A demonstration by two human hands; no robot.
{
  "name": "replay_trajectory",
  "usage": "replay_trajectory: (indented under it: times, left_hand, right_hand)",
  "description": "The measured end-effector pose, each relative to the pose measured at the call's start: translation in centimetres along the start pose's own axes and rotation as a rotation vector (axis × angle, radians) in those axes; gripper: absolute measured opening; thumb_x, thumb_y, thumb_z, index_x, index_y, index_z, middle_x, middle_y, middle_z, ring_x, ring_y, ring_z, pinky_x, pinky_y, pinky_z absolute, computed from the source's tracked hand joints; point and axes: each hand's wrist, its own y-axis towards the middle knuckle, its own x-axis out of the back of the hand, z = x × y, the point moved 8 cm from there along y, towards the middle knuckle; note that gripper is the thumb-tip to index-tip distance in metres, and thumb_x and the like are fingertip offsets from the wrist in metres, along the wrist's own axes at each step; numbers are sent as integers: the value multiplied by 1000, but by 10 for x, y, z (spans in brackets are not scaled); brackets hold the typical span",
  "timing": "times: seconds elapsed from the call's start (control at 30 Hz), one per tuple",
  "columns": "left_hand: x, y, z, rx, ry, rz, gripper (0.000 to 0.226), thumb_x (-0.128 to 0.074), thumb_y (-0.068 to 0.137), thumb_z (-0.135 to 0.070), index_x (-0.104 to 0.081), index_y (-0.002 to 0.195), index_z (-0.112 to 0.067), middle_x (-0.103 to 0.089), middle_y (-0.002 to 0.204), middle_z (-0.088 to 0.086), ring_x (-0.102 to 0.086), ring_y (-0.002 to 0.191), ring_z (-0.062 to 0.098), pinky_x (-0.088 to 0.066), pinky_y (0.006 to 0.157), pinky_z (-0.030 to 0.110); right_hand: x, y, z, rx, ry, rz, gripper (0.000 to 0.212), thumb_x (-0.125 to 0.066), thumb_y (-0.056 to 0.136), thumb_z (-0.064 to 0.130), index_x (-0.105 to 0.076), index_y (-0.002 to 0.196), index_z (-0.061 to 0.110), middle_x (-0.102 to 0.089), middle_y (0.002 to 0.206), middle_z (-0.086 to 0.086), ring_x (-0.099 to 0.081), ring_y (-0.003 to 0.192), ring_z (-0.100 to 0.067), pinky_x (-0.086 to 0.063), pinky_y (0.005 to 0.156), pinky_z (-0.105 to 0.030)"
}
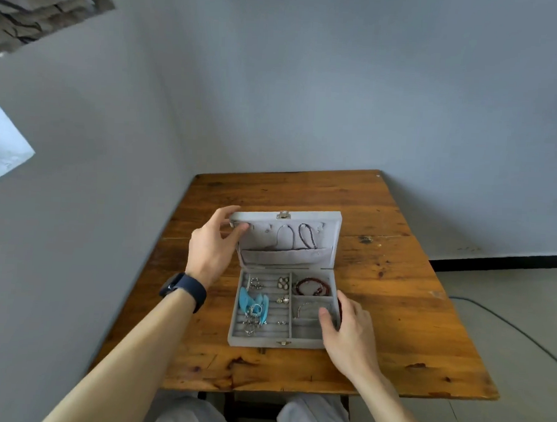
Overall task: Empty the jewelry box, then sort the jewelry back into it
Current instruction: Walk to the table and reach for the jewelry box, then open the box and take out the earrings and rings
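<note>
A grey velvet jewelry box [264, 340] sits open in the middle of the wooden table [396, 281]. My left hand [212, 244] grips the left corner of the upright lid [329, 233], where two necklaces [306, 236] hang. My right hand [348, 334] holds the base's right side, thumb inside the lower right compartment. Blue feather earrings [249, 303] and small silver pieces lie in the left ring rows. A dark red bead bracelet [312, 286] fills the upper right compartment. A thin silver bracelet [306, 307] lies below it.
The table stands against grey walls at the back and left. A dark cable [507, 323] runs over the floor on the right. My knees [308, 419] are under the table's front edge. A dark watch [184, 289] is on my left wrist.
</note>
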Motion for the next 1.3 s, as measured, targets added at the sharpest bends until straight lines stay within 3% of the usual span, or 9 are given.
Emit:
replay_trajectory:
  times: [0.07,0.23,0.5,0.67,0.73,0.83,0.97,1.2,1.3]
  left_hand:
    - [-5,10,10,33,-44,5,47,-65,94,-38,-52,138,-32,-66,125,2,-58,101,8,-49,70,15]
    - [-16,29,20,90,-52,-28,49,-64,95,-36,-52,141,-24,-66,128,4,-60,111,13,-53,88,30]
    - [-40,52,18,111,-125,-68,50,-62,97,-32,-50,144,-21,-65,129,6,-60,115,18,-51,91,30]
    - [-46,50,22,91,-161,-74,43,-61,98,-32,-55,140,-25,-65,127,-2,-56,108,5,-44,78,7]
    - [-44,46,24,77,-156,-76,43,-60,99,-31,-55,140,-23,-64,124,-6,-57,111,5,-42,79,5]
    - [-53,41,32,89,-119,-20,43,-57,100,-31,-53,142,-20,-64,131,0,-58,121,14,-43,90,16]
    - [-61,37,40,144,-127,26,46,-54,102,-34,-49,145,-18,-61,137,5,-56,127,21,-43,90,20]
    - [-64,13,54,219,-103,178,52,-51,102,-37,-40,150,-19,-55,143,5,-53,129,21,-44,99,27]
    - [-51,-26,64,201,-74,116,52,-54,100,-36,-41,148,-22,-53,144,3,-48,132,20,-44,106,36]
  right_hand:
    - [-1,12,2,7,-25,-14,53,-49,101,40,-41,149,17,-52,143,-1,-44,130,-19,-40,103,-30]
    - [-5,36,1,37,-94,-23,48,-52,101,22,-44,148,16,-55,138,0,-48,125,-17,-45,101,-28]
    - [-5,66,-6,26,-121,-26,46,-49,102,21,-45,148,15,-55,139,-1,-48,125,-21,-43,100,-32]
    - [-4,62,-8,19,-89,-51,44,-49,103,21,-47,146,14,-57,138,-2,-49,125,-21,-43,100,-33]
    - [-4,59,-5,21,-91,-52,43,-48,103,21,-48,146,13,-58,138,-4,-49,126,-23,-44,101,-36]
    - [-2,57,-5,9,-72,-70,42,-47,104,21,-50,145,12,-59,137,-5,-49,126,-25,-45,101,-38]
    - [-2,57,-3,3,-83,-66,42,-45,104,23,-49,145,13,-58,137,-5,-49,127,-25,-44,102,-39]
    - [3,56,-1,-6,-54,-14,43,-44,105,27,-47,146,17,-54,143,-4,-43,134,-24,-40,109,-41]
    - [11,51,6,20,-82,-33,43,-52,101,30,-51,141,16,-53,141,-7,-43,132,-28,-40,106,-41]
